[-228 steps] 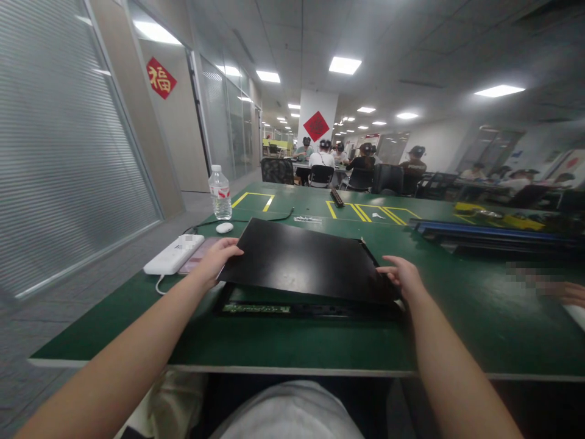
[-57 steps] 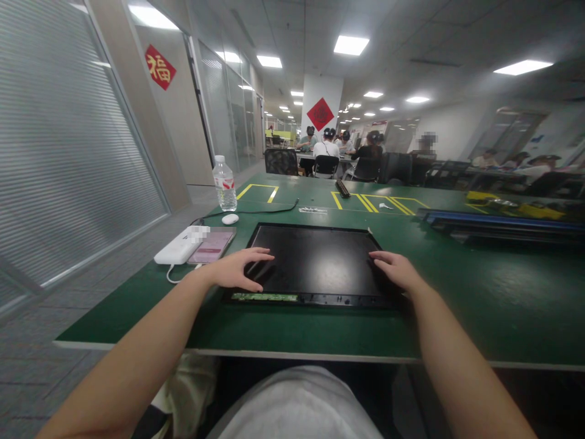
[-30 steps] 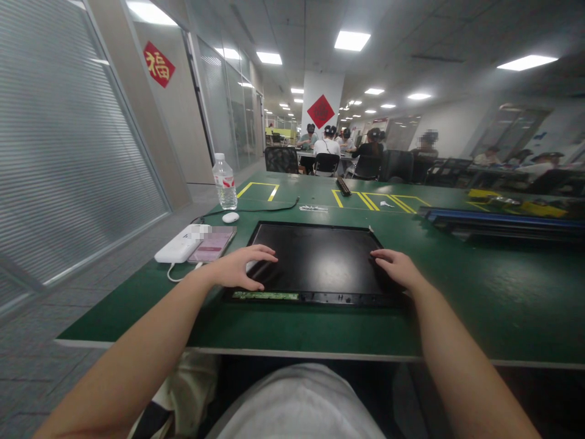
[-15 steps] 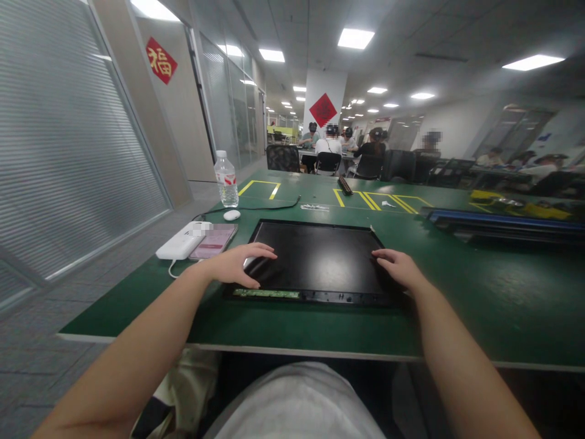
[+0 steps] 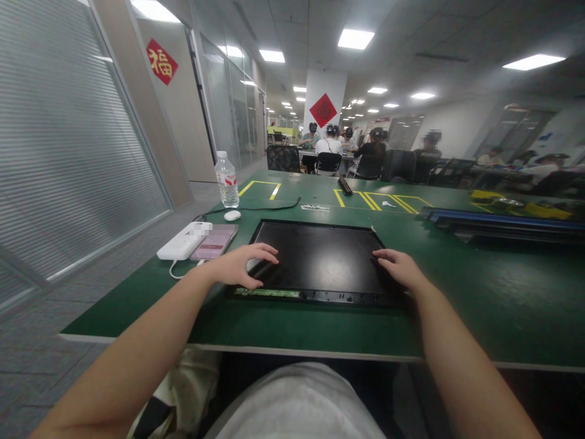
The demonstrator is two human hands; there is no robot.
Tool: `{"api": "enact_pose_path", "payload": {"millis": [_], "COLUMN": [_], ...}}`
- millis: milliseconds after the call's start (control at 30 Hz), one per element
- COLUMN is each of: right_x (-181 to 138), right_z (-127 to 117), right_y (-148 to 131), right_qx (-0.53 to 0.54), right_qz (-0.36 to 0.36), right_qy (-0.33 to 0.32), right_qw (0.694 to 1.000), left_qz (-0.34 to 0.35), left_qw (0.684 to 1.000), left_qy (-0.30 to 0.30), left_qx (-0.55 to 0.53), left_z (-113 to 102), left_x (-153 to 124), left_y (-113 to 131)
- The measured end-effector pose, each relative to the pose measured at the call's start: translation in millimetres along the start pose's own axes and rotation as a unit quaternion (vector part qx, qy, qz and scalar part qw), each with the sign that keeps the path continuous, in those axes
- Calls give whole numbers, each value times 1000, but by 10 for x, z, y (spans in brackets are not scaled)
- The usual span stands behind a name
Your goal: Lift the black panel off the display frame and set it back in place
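A black flat display panel (image 5: 315, 259) in a dark frame lies face up on the green table before me. Along its near edge runs a strip of green circuit board (image 5: 267, 293). My left hand (image 5: 244, 265) is at the panel's left edge, thumb and fingers spread apart over the screen. At the right edge is my right hand (image 5: 400, 267), its fingers stretched out over the border and the lower fingers partly hidden. Whether the fingertips press on the panel I cannot tell.
To the left are a white power bank (image 5: 183, 240), a phone (image 5: 214, 241), a white earbud case (image 5: 232, 215) and a water bottle (image 5: 226, 181). A black cable (image 5: 269, 208) crosses behind the panel. Long dark frame parts (image 5: 498, 225) lie at right. People (image 5: 328, 146) sit at tables beyond.
My left hand has shifted very slightly to the right over the panel. The right hand and the panel look nearly unmoved.
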State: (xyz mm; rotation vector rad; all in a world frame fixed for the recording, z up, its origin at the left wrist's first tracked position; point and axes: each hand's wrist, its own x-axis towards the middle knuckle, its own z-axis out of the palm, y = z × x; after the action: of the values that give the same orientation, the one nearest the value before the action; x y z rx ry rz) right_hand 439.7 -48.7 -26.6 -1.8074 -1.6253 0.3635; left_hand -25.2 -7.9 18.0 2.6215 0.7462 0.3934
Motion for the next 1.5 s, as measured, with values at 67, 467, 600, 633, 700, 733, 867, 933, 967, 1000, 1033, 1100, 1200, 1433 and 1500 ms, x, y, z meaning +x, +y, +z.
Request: {"api": "enact_pose_path", "payload": {"millis": [67,467,600,633,700,733,867,933,967,1000,1033,1100,1200,1433,1500], "right_x": [-2,36,77,88,109,116,121,116,112,110,107,105,105,103,102], "right_z": [-3,7,-16,-16,-10,-5,3,-4,-8,-12,-15,-17,-15,-18,-22], "right_y": [-3,60,152,187,255,281,298,269,254,242,232,220,209,167,161], "right_qx": [-2,-41,-97,-111,-128,-130,-124,-120,-118,-116,-115,-116,-118,-137,-134], "right_qz": [1,-8,-27,-23,12,29,67,79,86,92,97,98,111,128,127], "right_qy": [-1,34,90,101,103,94,64,54,50,48,47,47,36,8,6], "right_qw": [1000,999,991,988,986,987,988,988,988,988,988,987,986,982,983], "left_qz": [3,-126,-213,-220,-224,-224,-221,-221,-222,-224,-227,-237,-262,-291,-292], "left_qw": [1000,985,955,952,952,952,954,955,955,955,955,953,946,938,938], "left_qy": [2,77,122,119,102,92,84,93,95,98,100,100,94,93,104], "left_qx": [-2,85,166,175,183,185,183,174,169,165,161,159,164,161,157], "left_z": [1,74,120,123,123,123,139,151,155,157,156,150,136,140,153], "left_x": [0,8,22,24,30,34,46,48,49,51,53,63,88,117,115], "left_y": [-5,-228,-390,-410,-426,-425,-422,-431,-435,-436,-432,-410,-346,-269,-278]}}
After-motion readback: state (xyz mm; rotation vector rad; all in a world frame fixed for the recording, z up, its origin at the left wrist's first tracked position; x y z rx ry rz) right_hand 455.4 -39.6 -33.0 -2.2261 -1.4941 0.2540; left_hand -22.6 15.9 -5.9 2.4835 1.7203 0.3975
